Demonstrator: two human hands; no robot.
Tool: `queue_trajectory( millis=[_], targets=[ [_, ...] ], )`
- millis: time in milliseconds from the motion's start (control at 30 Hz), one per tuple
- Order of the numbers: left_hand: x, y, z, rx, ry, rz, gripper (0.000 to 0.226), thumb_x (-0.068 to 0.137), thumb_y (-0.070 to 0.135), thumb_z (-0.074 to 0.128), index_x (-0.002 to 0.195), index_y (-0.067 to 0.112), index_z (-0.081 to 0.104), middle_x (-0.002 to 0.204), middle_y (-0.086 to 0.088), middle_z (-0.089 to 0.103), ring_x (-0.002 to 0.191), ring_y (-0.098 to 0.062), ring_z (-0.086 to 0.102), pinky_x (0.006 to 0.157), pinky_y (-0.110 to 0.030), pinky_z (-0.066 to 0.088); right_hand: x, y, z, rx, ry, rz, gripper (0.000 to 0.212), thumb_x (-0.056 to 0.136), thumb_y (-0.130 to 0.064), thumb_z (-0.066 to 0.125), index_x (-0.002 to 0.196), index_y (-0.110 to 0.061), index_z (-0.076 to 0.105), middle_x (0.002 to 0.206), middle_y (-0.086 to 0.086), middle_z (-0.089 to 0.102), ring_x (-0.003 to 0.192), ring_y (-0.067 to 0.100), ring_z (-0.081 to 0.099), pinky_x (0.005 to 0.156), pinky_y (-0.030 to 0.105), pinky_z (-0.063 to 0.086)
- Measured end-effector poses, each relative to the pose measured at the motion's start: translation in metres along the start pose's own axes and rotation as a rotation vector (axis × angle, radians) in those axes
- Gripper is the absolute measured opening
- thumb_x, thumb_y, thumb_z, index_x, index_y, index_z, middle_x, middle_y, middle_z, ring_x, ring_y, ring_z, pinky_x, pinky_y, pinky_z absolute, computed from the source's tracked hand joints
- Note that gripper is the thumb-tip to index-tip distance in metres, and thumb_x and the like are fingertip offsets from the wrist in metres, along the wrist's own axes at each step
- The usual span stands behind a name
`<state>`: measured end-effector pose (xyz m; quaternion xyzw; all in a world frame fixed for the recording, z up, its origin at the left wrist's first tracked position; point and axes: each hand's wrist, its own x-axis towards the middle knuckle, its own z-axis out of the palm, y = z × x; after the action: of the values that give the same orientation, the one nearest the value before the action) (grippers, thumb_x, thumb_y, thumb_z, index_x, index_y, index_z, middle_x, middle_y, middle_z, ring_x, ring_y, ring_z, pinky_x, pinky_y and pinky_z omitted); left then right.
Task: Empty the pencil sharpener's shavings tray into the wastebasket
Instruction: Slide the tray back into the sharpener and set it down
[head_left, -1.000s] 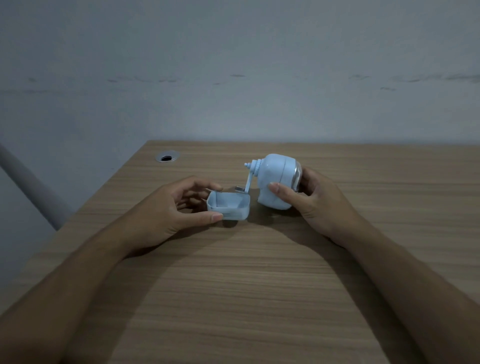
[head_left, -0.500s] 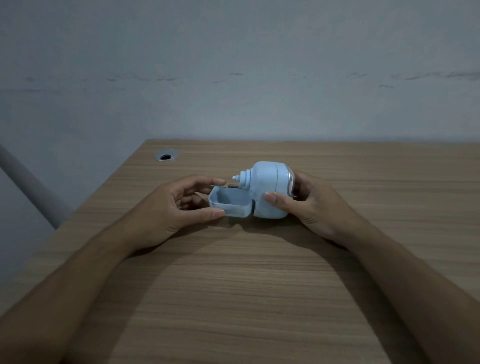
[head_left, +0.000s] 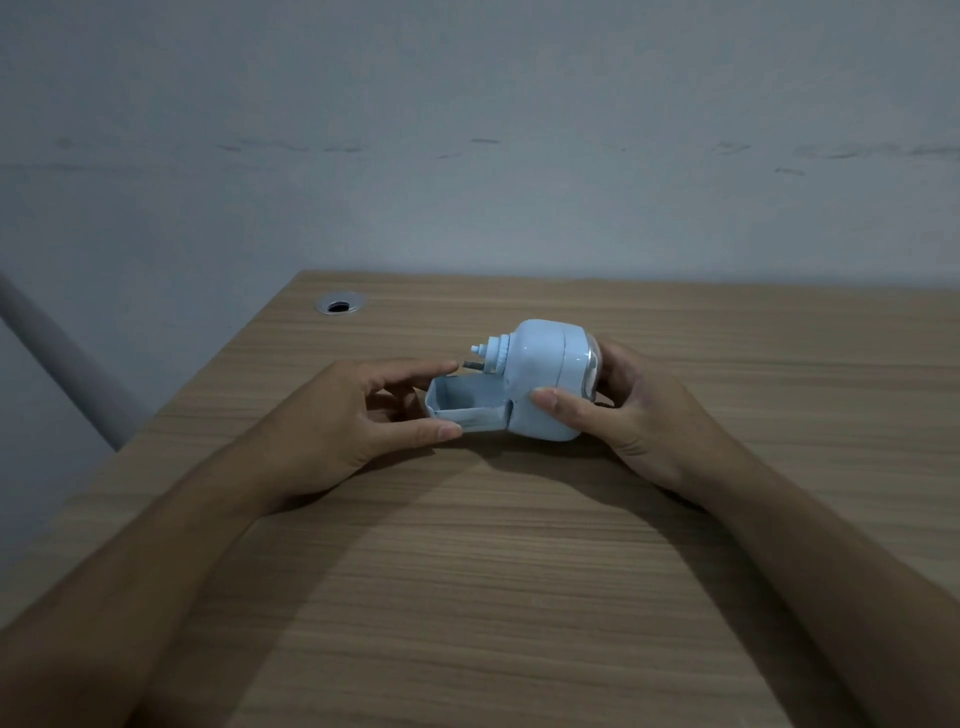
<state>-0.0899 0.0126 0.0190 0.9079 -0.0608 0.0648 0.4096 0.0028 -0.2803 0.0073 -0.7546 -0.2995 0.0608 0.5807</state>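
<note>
A pale blue pencil sharpener (head_left: 545, 379) with a crank knob on its left side lies tilted on the wooden table (head_left: 519, 597). My right hand (head_left: 618, 410) grips its body, thumb across the front. The small light-blue shavings tray (head_left: 465, 402) sits with its right end partly inside the sharpener's base; its open top shows an empty-looking inside. My left hand (head_left: 358, 415) holds the tray between thumb and fingers. No wastebasket is in view.
A round cable grommet (head_left: 340, 303) sits in the table's far left corner. The table's left edge runs diagonally beside a grey pipe (head_left: 62, 358). A plain grey wall stands behind the table.
The sharpener has tipped over from upright and come left to meet the tray. The tray's end now sits inside the sharpener's base, where a second ago the two were apart.
</note>
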Motion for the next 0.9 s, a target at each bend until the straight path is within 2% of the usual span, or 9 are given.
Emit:
queue_trajectory(
  millis=[100, 233, 333, 433, 533, 600, 700, 767, 900],
  targets=[
    [-0.004, 0.010, 0.001, 0.048, -0.001, 0.028, 0.062, 0.082, 0.039, 0.093, 0.140, 0.048, 0.071, 0.111, 0.045, 0.078, 0.115, 0.019, 0.072, 0.095, 0.005, 0.046, -0.002, -0.001, 0.004, -0.067, 0.001, 0.004, 0.058, 0.079, -0.049, 0.088, 0.132, -0.027, 0.076, 0.125, -0.011, 0.084, 0.119, 0.005, 0.078, 0.104, 0.026, 0.062],
    [-0.002, 0.013, 0.011, -0.017, -0.005, 0.030, 0.059, 0.085, 0.033, 0.094, 0.141, 0.032, 0.076, 0.127, 0.020, 0.085, 0.121, 0.008, 0.077, 0.111, -0.015, 0.056, -0.003, -0.009, 0.020, -0.104, 0.006, 0.007, 0.054, 0.080, -0.044, 0.092, 0.129, -0.025, 0.076, 0.121, -0.009, 0.084, 0.112, 0.001, 0.079, 0.091, 0.016, 0.061],
    [0.001, 0.015, 0.022, -0.132, -0.077, -0.067, 0.117, 0.077, 0.049, 0.096, 0.175, 0.026, 0.035, 0.143, 0.013, 0.080, 0.140, -0.001, 0.069, 0.128, -0.039, 0.048, -0.003, -0.010, 0.038, -0.151, 0.081, 0.027, 0.054, 0.078, -0.044, 0.098, 0.118, -0.021, 0.070, 0.111, -0.009, 0.083, 0.102, 0.001, 0.079, 0.083, 0.018, 0.061],
    [0.003, 0.022, 0.029, -0.116, -0.105, -0.119, 0.145, 0.079, 0.046, 0.093, 0.178, 0.032, -0.012, 0.159, 0.014, 0.068, 0.150, 0.004, 0.057, 0.132, -0.030, 0.038, -0.005, -0.012, 0.047, -0.234, 0.126, 0.063, 0.065, 0.070, -0.056, 0.100, 0.112, -0.023, 0.062, 0.103, -0.011, 0.080, 0.093, 0.000, 0.078, 0.079, 0.026, 0.063],
    [0.006, 0.025, 0.030, 0.039, 0.001, -0.114, 0.130, 0.089, 0.038, 0.092, 0.178, 0.038, -0.002, 0.146, 0.022, 0.073, 0.124, 0.021, 0.064, 0.113, -0.008, 0.044, -0.007, -0.018, 0.043, -0.269, 0.080, 0.091, 0.072, 0.062, -0.071, 0.094, 0.107, -0.030, 0.058, 0.097, -0.012, 0.080, 0.080, -0.007, 0.073, 0.063, 0.013, 0.052],
    [0.008, 0.022, 0.029, 0.050, 0.067, -0.109, 0.126, 0.086, 0.041, 0.094, 0.179, 0.038, 0.008, 0.130, 0.030, 0.081, 0.104, 0.036, 0.063, 0.093, 0.006, 0.040, -0.007, -0.020, 0.039, -0.259, 0.079, 0.101, 0.080, 0.052, -0.085, 0.086, 0.106, -0.032, 0.058, 0.097, -0.010, 0.082, 0.078, -0.002, 0.075, 0.064, 0.018, 0.053],
    [0.007, 0.017, 0.023, 0.061, 0.139, -0.057, 0.109, 0.083, 0.036, 0.097, 0.174, 0.034, 0.036, 0.113, 0.037, 0.083, 0.108, 0.029, 0.069, 0.105, -0.011, 0.051, -0.007, -0.015, 0.033, -0.259, 0.085, 0.098, 0.091, 0.046, -0.094, 0.082, 0.106, -0.030, 0.059, 0.094, -0.004, 0.085, 0.076, 0.012, 0.078, 0.065, 0.033, 0.059],
    [0.004, 0.013, 0.021, 0.075, 0.105, 0.004, 0.083, 0.085, 0.035, 0.096, 0.161, 0.039, 0.060, 0.114, 0.032, 0.085, 0.113, 0.017, 0.075, 0.113, -0.028, 0.057, -0.007, -0.011, 0.031, -0.255, 0.082, 0.105, 0.086, 0.052, -0.083, 0.089, 0.111, -0.028, 0.059, 0.085, -0.002, 0.083, 0.066, 0.007, 0.072, 0.061, 0.027, 0.053],
    [-0.001, 0.012, 0.025, 0.011, 0.002, 0.047, 0.076, 0.082, 0.036, 0.098, 0.151, 0.043, 0.069, 0.137, 0.037, 0.076, 0.130, 0.021, 0.066, 0.113, -0.007, 0.048, -0.005, -0.004, 0.033, -0.263, 0.069, 0.071, 0.072, 0.068, -0.057, 0.101, 0.123, -0.032, 0.061, 0.092, -0.007, 0.081, 0.070, -0.001, 0.070, 0.061, 0.013, 0.050]
  ],
)
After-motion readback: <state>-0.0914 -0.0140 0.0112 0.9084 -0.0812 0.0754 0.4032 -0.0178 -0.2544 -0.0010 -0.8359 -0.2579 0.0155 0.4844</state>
